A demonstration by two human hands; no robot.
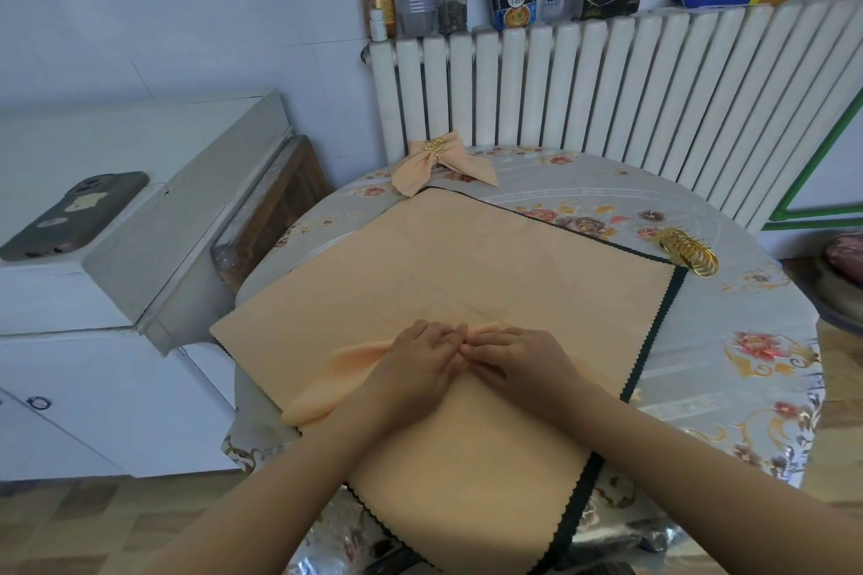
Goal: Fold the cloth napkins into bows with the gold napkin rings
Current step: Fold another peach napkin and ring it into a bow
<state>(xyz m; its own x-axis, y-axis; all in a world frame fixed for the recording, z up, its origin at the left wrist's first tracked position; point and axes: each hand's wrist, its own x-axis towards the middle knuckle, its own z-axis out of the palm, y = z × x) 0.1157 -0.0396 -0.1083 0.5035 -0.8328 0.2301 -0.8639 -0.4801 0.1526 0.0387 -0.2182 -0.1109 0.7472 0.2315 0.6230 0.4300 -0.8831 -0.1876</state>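
Observation:
A peach cloth napkin (pixel 443 266) lies spread over a dark green cloth on the round table. My left hand (pixel 415 364) and my right hand (pixel 518 360) meet at its middle, fingertips touching, and pinch up a raised pleat of the napkin between them. The pleat runs leftward to a bunched fold (pixel 327 388) near the napkin's left edge. A finished peach bow (pixel 439 163) with a gold ring around its middle sits at the table's far edge. A pile of gold napkin rings (pixel 686 250) lies at the right, beside the napkin's corner.
The table wears a floral plastic cover (pixel 728 341). A white radiator (pixel 607 84) stands behind, with jars and bottles on top. A white cabinet (pixel 116 201) at the left holds a phone (pixel 79 215). Wooden boards lean between cabinet and table.

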